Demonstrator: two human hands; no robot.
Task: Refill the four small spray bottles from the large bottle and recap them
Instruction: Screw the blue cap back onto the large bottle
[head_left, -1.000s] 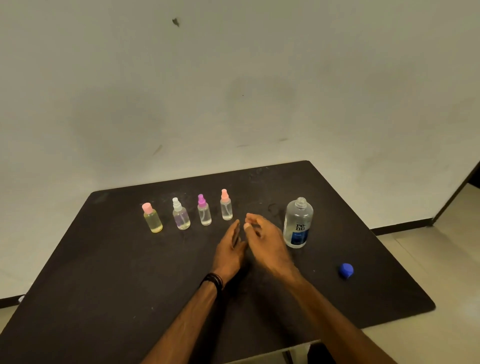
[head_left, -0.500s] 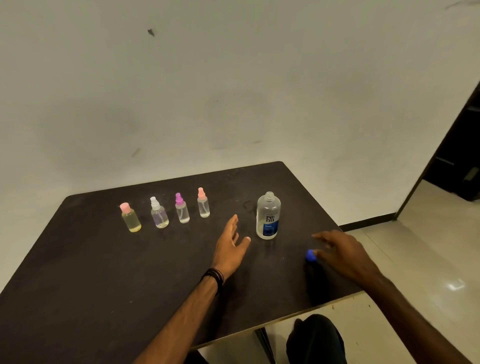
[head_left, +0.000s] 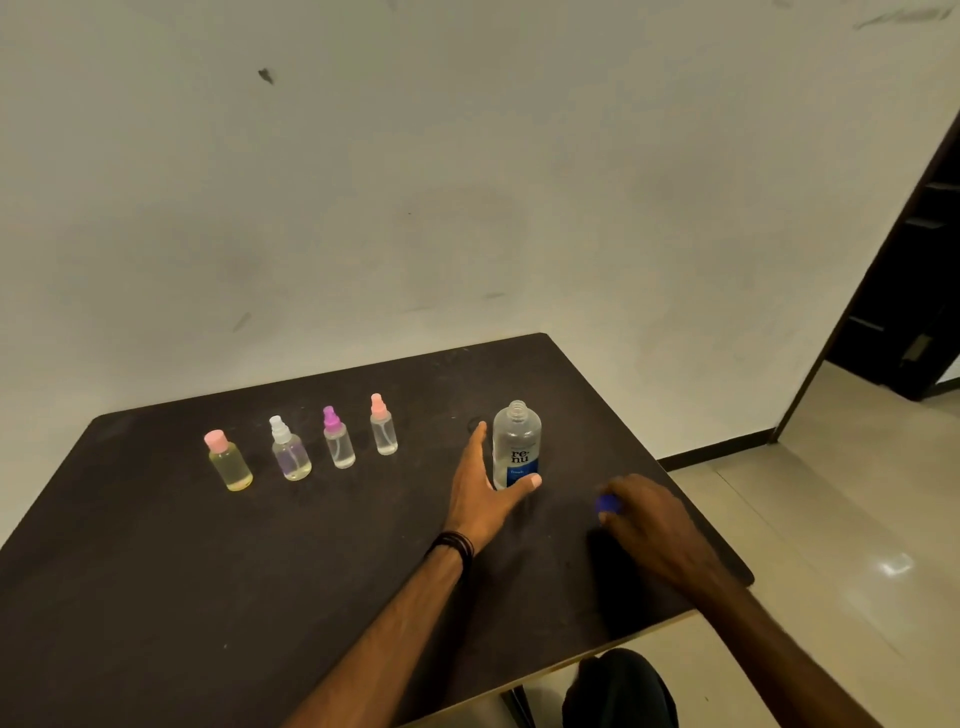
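four small spray bottles in a row on the dark table (head_left: 156, 597), all upright and capped, apart from one another. from the left: yellowish bottle with a flat pink cap (head_left: 229, 460); rounder clear bottle with a white spray top (head_left: 290, 449); slim bottle with a purple spray top (head_left: 338, 439); slim bottle with a salmon-pink spray top (head_left: 383, 426). liquid visible in each.

to the right of the row, well apart from it: large clear bottle with a blue "re-nu" label (head_left: 516, 446), upright, neck uncapped, partly filled.

left hand (head_left: 485, 486) spread, fingers straight and pointing away, thumb stretched out in front of the large bottle's base, apparently touching it; fingers on the bottle's left side, not wrapped round it. black bands on that wrist (head_left: 453, 546).

right hand (head_left: 649, 519) near the table's right edge, knuckles up, fingers curled over the small blue cap (head_left: 607, 503); cap showing at the fingertips, pinched or merely covered, cannot tell which. cap close to the large bottle, to its right, not touching it.

hands apart, the large bottle between them.

pale wall (head_left: 467, 182) behind the table, dark doorway (head_left: 914, 291) at far right, tiled floor (head_left: 831, 493) beneath.
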